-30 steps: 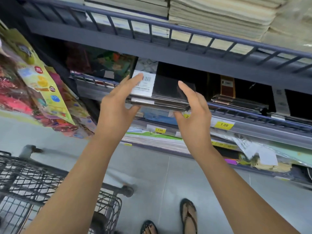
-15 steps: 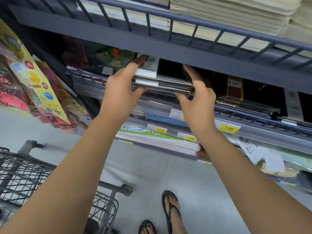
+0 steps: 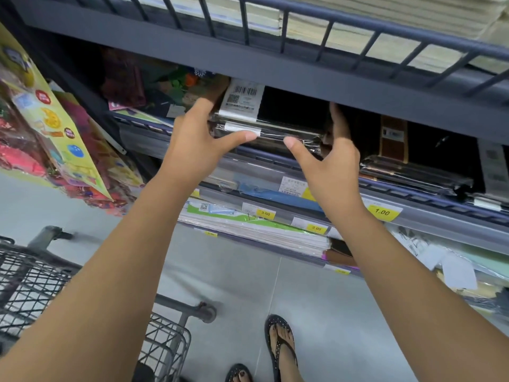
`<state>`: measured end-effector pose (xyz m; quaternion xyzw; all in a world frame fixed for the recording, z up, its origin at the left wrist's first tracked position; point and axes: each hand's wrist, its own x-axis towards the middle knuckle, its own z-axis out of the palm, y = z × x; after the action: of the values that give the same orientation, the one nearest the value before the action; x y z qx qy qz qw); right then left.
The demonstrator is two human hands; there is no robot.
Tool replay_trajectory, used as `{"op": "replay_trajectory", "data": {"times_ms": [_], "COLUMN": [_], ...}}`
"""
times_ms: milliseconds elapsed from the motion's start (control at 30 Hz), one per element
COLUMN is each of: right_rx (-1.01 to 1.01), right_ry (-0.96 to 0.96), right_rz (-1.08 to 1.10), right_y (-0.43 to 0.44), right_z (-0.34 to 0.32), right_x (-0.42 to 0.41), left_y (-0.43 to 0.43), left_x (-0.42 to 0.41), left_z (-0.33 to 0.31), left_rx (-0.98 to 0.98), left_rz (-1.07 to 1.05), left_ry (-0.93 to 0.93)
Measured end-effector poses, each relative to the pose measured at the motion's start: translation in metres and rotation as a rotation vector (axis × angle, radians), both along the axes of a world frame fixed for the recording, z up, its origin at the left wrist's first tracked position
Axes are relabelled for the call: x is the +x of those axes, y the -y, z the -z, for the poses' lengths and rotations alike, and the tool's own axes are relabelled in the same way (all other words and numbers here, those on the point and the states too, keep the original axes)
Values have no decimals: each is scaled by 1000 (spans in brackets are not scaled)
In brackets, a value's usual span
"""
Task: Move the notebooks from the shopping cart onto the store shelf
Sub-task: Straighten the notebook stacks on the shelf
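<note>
A stack of dark notebooks (image 3: pixel 278 119) in clear wrap, with a white barcode label on top, lies on the middle store shelf (image 3: pixel 429 194) under the grey upper shelf beam. My left hand (image 3: pixel 192 144) touches its left end, the thumb lying straight along the front edge. My right hand (image 3: pixel 333 166) is at its right end, with fingers straight up the side and the thumb tip on the front edge. The wire shopping cart (image 3: pixel 33 277) stands at the lower left; its contents are not visible.
More wrapped dark notebooks (image 3: pixel 407 172) lie to the right on the same shelf. Colourful packs (image 3: pixel 55 133) hang at the left. Paper stacks fill the top shelf (image 3: pixel 385 48) and lower shelves with yellow price tags (image 3: pixel 382 212). My sandalled feet (image 3: pixel 281 343) stand on grey floor.
Both hands carried the notebook stack up and forward over the shelf rail. It now lies deeper on the shelf, and my thumbs have moved to its front edge.
</note>
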<state>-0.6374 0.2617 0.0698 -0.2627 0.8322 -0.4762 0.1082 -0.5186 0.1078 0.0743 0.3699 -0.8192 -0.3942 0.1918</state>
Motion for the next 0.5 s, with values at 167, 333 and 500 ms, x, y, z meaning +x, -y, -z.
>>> {"op": "replay_trajectory", "data": {"times_ms": [167, 333, 500], "right_rx": [-16, -68, -73], "right_ry": [-21, -31, -11], "right_rz": [42, 98, 93], "right_y": [4, 5, 3], "right_z": [14, 15, 12], "right_x": [0, 5, 6], "left_y": [2, 3, 2], "left_x": [-4, -7, -6], "left_z": [-1, 0, 3], "left_rx": [3, 5, 6], "left_rz": [-15, -26, -11], "left_ry": [17, -60, -107]}}
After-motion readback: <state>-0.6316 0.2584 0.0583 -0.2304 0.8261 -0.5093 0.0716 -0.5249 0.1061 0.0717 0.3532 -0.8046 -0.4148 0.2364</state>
